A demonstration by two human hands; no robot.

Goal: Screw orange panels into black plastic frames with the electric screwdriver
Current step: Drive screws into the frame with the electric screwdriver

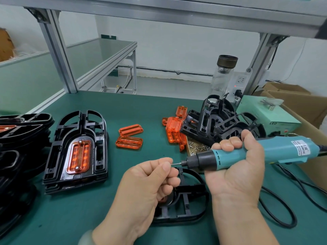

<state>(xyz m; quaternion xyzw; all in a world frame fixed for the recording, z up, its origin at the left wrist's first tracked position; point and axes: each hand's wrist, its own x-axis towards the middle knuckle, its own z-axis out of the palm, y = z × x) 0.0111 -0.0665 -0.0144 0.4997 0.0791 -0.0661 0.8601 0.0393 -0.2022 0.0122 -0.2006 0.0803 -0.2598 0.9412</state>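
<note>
My right hand grips the teal electric screwdriver, held sideways with its bit pointing left. My left hand pinches something tiny, apparently a screw, at the bit tip. Beneath both hands lies a black plastic frame on the green mat, with a sliver of orange showing under my left fingers. To the left, a stack of black frames carries an orange panel with two screws in it. Two loose orange panels lie mid-table.
More orange panels and a heap of empty black frames sit behind a tray of screws. Another frame stack stands far left. The black cord loops at right, near a green power box and cardboard boxes.
</note>
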